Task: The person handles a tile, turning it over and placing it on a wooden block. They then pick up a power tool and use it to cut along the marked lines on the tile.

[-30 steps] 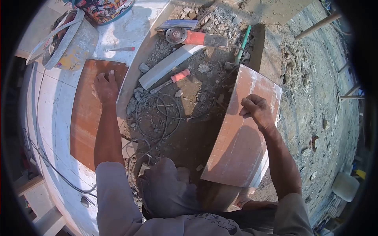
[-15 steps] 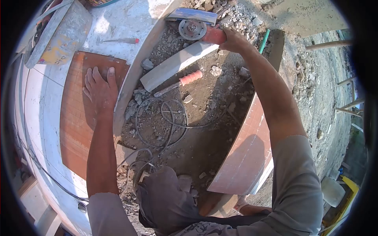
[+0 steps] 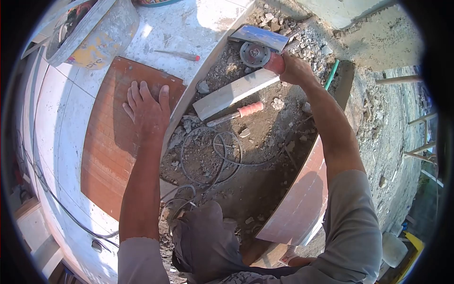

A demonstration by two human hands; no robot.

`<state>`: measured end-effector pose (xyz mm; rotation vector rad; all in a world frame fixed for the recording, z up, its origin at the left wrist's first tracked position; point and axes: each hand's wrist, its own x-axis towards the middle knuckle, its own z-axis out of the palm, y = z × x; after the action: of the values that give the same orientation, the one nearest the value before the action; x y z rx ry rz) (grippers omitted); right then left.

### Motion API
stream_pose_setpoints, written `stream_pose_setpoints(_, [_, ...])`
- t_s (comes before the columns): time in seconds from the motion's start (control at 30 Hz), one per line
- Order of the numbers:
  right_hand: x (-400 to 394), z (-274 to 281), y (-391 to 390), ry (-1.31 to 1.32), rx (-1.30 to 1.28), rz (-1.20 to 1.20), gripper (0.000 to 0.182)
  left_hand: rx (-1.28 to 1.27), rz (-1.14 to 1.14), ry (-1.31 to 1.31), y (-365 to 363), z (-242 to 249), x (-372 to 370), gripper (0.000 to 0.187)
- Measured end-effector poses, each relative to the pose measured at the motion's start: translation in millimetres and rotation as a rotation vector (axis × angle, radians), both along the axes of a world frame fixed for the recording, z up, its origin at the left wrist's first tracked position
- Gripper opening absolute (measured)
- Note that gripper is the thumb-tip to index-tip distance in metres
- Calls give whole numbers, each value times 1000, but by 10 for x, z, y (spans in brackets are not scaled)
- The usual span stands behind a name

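Note:
My left hand [image 3: 147,111] lies flat, fingers slightly spread, on a reddish-brown tile [image 3: 106,156] resting on the white tiled floor. The tile has a small notch at its far right corner. Across the ledge, my right hand [image 3: 299,71] is wrapped round the red body of an angle grinder [image 3: 275,63], whose round disc faces up. The grinder sits on the rubble beside a blue flat plate [image 3: 260,37] and by the far end of a long pale block [image 3: 236,94]. Nearer me lies a tool with a red ribbed grip [image 3: 250,109].
Looped cable [image 3: 227,163] lies in the dirt trench. Another large tile [image 3: 295,203] leans along the trench's right side. A thin pointed tool with a red end [image 3: 179,55] and a stained bucket [image 3: 101,40] are on the white floor. A green pipe [image 3: 332,75] sticks up at right.
The camera view has shifted, so everything appears farther right and lower. My left hand remains flat on the tile and my right hand still grips the grinder.

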<state>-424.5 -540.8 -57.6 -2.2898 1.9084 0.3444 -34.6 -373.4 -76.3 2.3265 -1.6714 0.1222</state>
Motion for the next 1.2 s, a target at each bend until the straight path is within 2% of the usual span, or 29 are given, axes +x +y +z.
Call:
stream_pose_setpoints(0.27, [149,392,171,52,95,-105,56,-28,11,-29,-19,-34,12,74])
stream_pose_setpoints(0.53, [-66,820,404,-211,-44,-307,64,-2,10,-6,-18,-14,4,77])
stream_pose_setpoints(0.6, [-149,904,416,-388,-186,-341,66,-15,10,-6,-34,-40,14,77])
stream_pose_setpoints(0.67, [-234,1059,523,-455,-167,-359,62,-33,23,-32,-47,-65,27,78])
stream_pose_setpoints(0.73, [-292,1172,644,-1080,-61,-464,55,-33,18,-26,-41,-68,28,78])
stream_pose_setpoints(0.77, [-336,1243,716,-1197,-73,-458,48,-35,24,-29,-45,-63,23,78])
stream_pose_setpoints(0.8, [-345,1311,773,-1194,-86,-462,48,-43,15,-23,-52,-56,20,78])
stream_pose_setpoints(0.87, [-391,1420,909,-1690,42,-605,46,-39,28,-31,-52,-45,23,77])
stream_pose_setpoints(0.93, [-469,1603,1194,-1740,19,-564,47,-38,18,-31,-46,-51,42,77])
stream_pose_setpoints(1.0, [-453,1741,1596,-1872,-18,-667,31,-51,6,-29,-66,-39,43,77])
stream_pose_setpoints(1.13, [-607,1732,2392,-1814,-74,-670,44,-74,-44,-32,6,41,69,74])
stream_pose_setpoints(1.2, [-632,1797,2770,-1700,-128,-717,51,-117,-83,8,44,31,42,72])
